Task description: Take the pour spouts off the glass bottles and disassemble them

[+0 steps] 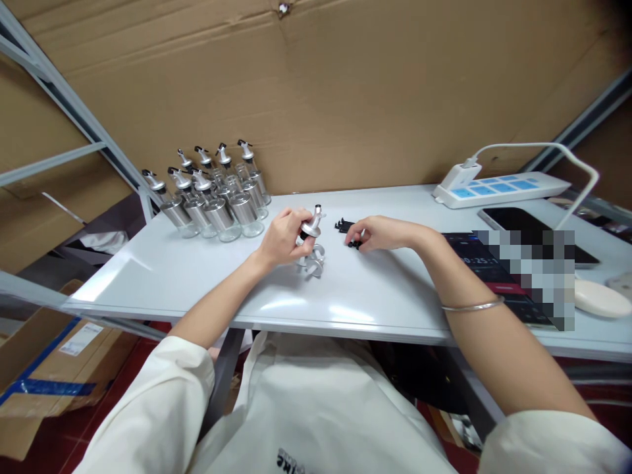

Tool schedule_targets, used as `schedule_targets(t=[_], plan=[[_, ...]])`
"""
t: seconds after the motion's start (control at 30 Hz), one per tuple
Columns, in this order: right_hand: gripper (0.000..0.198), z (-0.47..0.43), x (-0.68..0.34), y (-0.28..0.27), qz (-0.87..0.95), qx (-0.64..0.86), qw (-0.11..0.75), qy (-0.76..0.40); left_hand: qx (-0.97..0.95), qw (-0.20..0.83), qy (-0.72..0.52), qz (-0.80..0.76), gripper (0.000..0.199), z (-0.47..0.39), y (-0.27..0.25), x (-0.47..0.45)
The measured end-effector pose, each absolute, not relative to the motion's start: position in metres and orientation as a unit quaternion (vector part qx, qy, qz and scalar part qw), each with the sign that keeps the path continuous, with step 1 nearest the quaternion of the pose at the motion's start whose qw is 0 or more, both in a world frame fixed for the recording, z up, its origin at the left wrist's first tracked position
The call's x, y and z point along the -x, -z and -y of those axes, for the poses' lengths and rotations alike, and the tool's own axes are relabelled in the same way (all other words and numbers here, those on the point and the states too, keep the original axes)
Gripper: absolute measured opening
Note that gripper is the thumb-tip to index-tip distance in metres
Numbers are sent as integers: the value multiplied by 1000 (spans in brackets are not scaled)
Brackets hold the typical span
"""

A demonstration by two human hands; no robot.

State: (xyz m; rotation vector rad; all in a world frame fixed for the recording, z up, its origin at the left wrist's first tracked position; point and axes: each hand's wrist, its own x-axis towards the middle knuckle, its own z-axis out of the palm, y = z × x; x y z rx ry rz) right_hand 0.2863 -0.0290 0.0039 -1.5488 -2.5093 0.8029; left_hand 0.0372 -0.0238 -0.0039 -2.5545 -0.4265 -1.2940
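My left hand (pixel 285 238) is closed around a silver pour spout (pixel 312 226), its narrow tip pointing up and its black stopper partly behind my fingers. Just below it on the table lie several small silver curved parts (pixel 314 263). To the right, my right hand (pixel 375 234) reaches down with its fingertips at a small pile of black plastic flip caps (pixel 345 225). A piece of that pile shows under the fingertips, and whether it is gripped I cannot tell. Several glass bottles with steel sleeves (pixel 223 216) stand at the left, many with spouts with black caps.
At the back right lies a white power strip (pixel 508 189) with a plugged-in charger and cable. A dark phone (pixel 538 234), a tablet (pixel 474 263) with a timer and a cream oval object (pixel 600 297) lie at the right. Cardboard (pixel 345 99) walls the back.
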Motion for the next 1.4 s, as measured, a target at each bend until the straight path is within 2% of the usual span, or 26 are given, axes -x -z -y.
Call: schedule_targets(t=[0.57,0.73,0.83,1.0,1.1,1.23,1.4], plan=[[24,28,-284,-1,815,529,43,-232,882,108,432,150,24,22,5,-36],[32,33,-285,-10,805,533,58,-253,879,110,441,143,25,22,5,-37],[33,37,-283,-17,792,532,112,-278,883,109,431,151,25,22,6,-38],[40,46,-269,-25,761,447,307,-356,899,104,395,157,22,25,7,-41],[45,51,-259,-26,738,379,373,-416,908,97,373,166,21,27,6,-42],[43,54,-253,-27,735,349,382,-438,920,86,346,161,23,30,5,-43],[45,53,-255,-26,767,345,346,-416,934,92,295,181,19,31,6,-47]])
